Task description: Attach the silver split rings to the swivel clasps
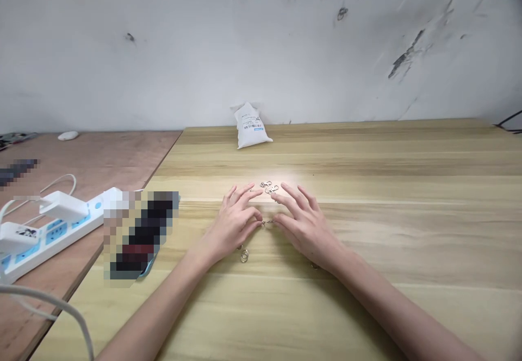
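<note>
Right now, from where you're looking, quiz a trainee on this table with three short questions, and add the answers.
1. Which is nearer the power strip: the left hand or the right hand?
2. True or false: the white packet lies beyond both hands, near the wall.
3. Where is the small metal piece? A: on the power strip. B: between the two hands' fingertips. C: on top of the white packet.

Key: 1, the left hand; 2, true; 3, B.
</note>
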The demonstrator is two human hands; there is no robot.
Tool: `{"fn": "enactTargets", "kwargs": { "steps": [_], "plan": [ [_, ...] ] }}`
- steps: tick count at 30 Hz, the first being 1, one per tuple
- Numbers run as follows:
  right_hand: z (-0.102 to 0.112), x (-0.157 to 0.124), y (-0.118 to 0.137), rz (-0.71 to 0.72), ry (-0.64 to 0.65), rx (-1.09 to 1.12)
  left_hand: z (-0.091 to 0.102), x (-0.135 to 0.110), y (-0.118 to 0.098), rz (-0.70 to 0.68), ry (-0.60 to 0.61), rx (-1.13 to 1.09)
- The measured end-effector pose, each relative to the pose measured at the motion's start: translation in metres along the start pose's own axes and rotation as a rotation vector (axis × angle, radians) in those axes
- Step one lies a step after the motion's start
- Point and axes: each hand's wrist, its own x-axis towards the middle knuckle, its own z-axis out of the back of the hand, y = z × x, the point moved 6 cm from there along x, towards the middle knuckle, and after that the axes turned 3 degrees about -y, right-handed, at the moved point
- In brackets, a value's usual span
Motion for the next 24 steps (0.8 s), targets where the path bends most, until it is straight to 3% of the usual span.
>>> {"fn": "enactTargets", "kwargs": {
  "steps": [24],
  "plan": [
    [0.0003, 0.0019, 0.0062, -0.010, 0.029, -0.078, 0.0020, -0.0008, 0.0026, 0.002, 0.011, -0.040]
  ]
}}
